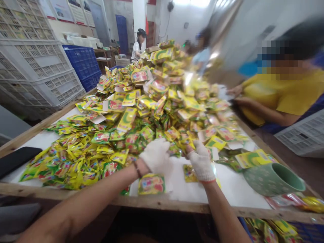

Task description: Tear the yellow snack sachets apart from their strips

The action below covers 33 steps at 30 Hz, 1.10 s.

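Observation:
My left hand [156, 157], in a white knit glove with a dark band at the wrist, is at the front edge of a heap of small yellow-green packets [101, 148]. Motion smears its fingers, and whatever may be in them is hidden. To its right, my right hand [201, 163], also gloved, reaches to the heap with thumb and fingers apart, close to the packets. Just below the left hand, a flat yellow box [152, 184] with red fruit pictures lies at the table's front. Another yellow packet [189, 173] lies beside the right wrist. Open yellow cartons [127, 119] are mixed into the heap.
A green patterned cup [263, 179] lies tilted at the right, near a wooden table rim [177, 203]. At the left is a dark flat object [20, 160]. White crates [37, 64] and blue crates [83, 64] stack beyond. A person in yellow [273, 94] works at the right side.

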Tool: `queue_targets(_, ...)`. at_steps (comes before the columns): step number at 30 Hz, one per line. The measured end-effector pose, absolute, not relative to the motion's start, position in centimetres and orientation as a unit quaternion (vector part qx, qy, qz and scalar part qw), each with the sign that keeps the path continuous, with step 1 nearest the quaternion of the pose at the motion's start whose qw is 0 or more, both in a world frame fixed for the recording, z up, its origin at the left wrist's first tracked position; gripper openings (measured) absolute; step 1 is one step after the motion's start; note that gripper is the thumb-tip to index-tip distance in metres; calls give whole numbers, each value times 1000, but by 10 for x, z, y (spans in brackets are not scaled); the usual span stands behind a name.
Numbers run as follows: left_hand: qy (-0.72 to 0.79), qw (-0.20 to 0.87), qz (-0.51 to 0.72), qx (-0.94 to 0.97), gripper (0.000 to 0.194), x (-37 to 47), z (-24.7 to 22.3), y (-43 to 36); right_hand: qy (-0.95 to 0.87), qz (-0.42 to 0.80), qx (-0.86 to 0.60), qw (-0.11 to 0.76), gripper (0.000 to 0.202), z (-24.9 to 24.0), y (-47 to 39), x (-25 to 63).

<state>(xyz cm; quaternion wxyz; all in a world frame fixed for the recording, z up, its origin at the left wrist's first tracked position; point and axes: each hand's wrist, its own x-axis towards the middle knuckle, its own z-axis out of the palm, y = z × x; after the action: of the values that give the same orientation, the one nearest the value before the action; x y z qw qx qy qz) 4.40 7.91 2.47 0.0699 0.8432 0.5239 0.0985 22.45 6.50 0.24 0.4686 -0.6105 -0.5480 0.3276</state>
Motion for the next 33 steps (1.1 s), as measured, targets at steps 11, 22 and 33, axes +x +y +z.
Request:
queue_targets(11, 526, 44, 116, 841, 24, 76, 14, 108, -507, 455, -561, 471, 32, -2, 62, 228)
queue_targets(22, 523, 213, 276, 778, 6, 77, 18, 113, -490, 386, -567, 537, 33, 3, 58, 240)
queue_targets(33, 462, 563, 432, 532, 29, 46, 23, 44, -548, 423, -552, 465, 36, 7, 35, 207)
